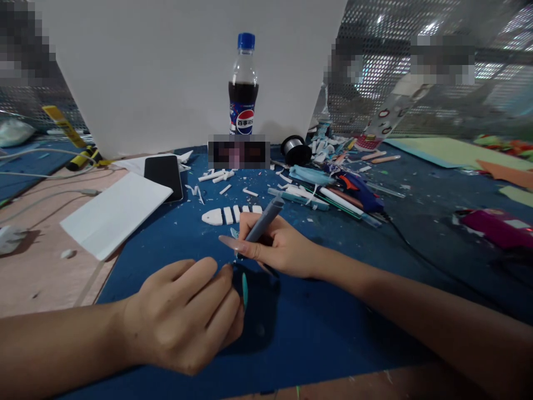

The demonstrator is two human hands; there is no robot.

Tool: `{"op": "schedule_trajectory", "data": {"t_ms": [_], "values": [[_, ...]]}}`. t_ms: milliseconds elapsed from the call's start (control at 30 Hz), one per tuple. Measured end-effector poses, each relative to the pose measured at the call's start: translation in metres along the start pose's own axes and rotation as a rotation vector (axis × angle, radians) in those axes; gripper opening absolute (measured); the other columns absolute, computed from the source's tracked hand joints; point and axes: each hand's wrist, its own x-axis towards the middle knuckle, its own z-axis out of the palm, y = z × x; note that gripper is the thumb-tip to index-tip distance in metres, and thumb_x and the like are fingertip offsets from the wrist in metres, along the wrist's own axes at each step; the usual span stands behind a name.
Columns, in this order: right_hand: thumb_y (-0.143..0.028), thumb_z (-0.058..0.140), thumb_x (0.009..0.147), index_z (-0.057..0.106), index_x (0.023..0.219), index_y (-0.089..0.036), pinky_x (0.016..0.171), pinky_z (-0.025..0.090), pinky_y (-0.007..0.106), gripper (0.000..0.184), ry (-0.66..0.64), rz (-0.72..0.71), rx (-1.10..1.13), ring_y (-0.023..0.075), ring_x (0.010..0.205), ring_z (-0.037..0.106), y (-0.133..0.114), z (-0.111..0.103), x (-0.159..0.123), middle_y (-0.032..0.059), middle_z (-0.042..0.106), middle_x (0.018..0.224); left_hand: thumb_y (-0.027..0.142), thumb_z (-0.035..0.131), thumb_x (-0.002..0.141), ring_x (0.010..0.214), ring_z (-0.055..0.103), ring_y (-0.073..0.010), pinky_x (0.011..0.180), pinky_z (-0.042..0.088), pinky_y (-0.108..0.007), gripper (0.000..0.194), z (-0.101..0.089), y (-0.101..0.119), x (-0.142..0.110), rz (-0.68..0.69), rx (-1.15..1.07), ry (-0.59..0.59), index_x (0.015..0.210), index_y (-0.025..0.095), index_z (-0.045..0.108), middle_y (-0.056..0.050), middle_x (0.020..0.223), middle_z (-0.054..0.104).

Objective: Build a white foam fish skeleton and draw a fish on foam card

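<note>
blue mat (316, 339): left hand (187, 311) curls near its front edge, hold hidden; my right hand (285, 244) grips a pen (266, 218) low, likely for steadiness.

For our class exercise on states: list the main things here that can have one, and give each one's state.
Grey pen: tilted, held in the right hand.
Left hand: fingers curled; whether it holds anything is hidden.
White fish-like piece: in separate sections.
Cola bottle: upright, capped, partly full.
Black phone: flat, partly under white paper.
Blue corded tool: lying down; power unclear.
</note>
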Motion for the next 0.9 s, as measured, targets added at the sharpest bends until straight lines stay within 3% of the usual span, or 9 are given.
{"op": "schedule_trajectory", "data": {"t_ms": [167, 433, 600, 733, 800, 900], "values": [[-0.037, 0.054, 0.089, 0.04, 0.066, -0.018, 0.049, 0.034, 0.022, 0.033, 0.049, -0.046, 0.008, 0.0072, 0.053, 0.04, 0.002, -0.001, 0.001, -0.0051, 0.039, 0.061, 0.012, 0.059, 0.074, 0.04, 0.054, -0.0159, 0.03, 0.038, -0.028, 0.025, 0.0, 0.0, -0.001, -0.001, 0.0, -0.002, 0.049, 0.016, 0.057, -0.003, 0.051, 0.065], [-0.036, 0.056, 0.088, 0.041, 0.066, -0.018, 0.044, 0.033, 0.02, 0.032, 0.048, -0.001, 0.042, 0.0057, 0.046, 0.04, 0.002, 0.0, 0.001, -0.0066, 0.041, 0.056, 0.014, 0.058, 0.076, 0.041, 0.054, -0.0147, 0.033, 0.04, -0.027, 0.026, -0.002, 0.0, 0.0, -0.005, -0.006, -0.012, 0.05, 0.017, 0.054, 0.0, 0.047, 0.06], [-0.04, 0.06, 0.086, 0.039, 0.071, -0.021, 0.033, 0.031, 0.018, 0.032, 0.199, -0.02, 0.239, 0.0044, 0.031, 0.037, 0.007, -0.002, 0.003, -0.0122, 0.038, 0.043, 0.015, 0.056, 0.076, 0.044, 0.055, -0.016, 0.036, 0.042, -0.028, 0.018, 0.0, 0.0, -0.001, -0.048, -0.031, -0.004, 0.059, 0.016, 0.054, -0.003, 0.054, 0.062], [-0.042, 0.06, 0.085, 0.036, 0.071, -0.022, 0.027, 0.025, 0.015, 0.034, 0.407, 0.008, 0.291, 0.0038, 0.025, 0.035, 0.009, -0.006, 0.007, -0.0133, 0.039, 0.039, 0.019, 0.051, 0.078, 0.057, 0.06, -0.0175, 0.039, 0.046, -0.025, 0.005, 0.005, -0.002, -0.001, -0.296, -0.124, -0.05, 0.076, 0.014, 0.051, -0.008, 0.072, 0.062], [-0.042, 0.061, 0.084, 0.037, 0.07, -0.022, 0.025, 0.023, 0.015, 0.035, 0.479, 0.022, 0.29, 0.0033, 0.024, 0.033, 0.011, -0.009, 0.009, -0.013, 0.041, 0.038, 0.027, 0.051, 0.078, 0.062, 0.061, -0.0174, 0.038, 0.045, -0.023, 0.021, 0.009, -0.003, -0.001, -0.476, -0.139, -0.104, 0.09, 0.011, 0.049, -0.014, 0.09, 0.06], [-0.041, 0.062, 0.084, 0.038, 0.071, -0.022, 0.024, 0.022, 0.015, 0.034, 0.514, 0.048, 0.3, 0.0035, 0.023, 0.032, 0.014, -0.013, 0.009, -0.0124, 0.042, 0.038, 0.04, 0.053, 0.075, 0.052, 0.059, -0.0138, 0.036, 0.045, -0.026, 0.051, 0.014, -0.005, -0.003, -0.685, -0.155, -0.226, 0.112, 0.008, 0.04, -0.021, 0.112, 0.052]]}}
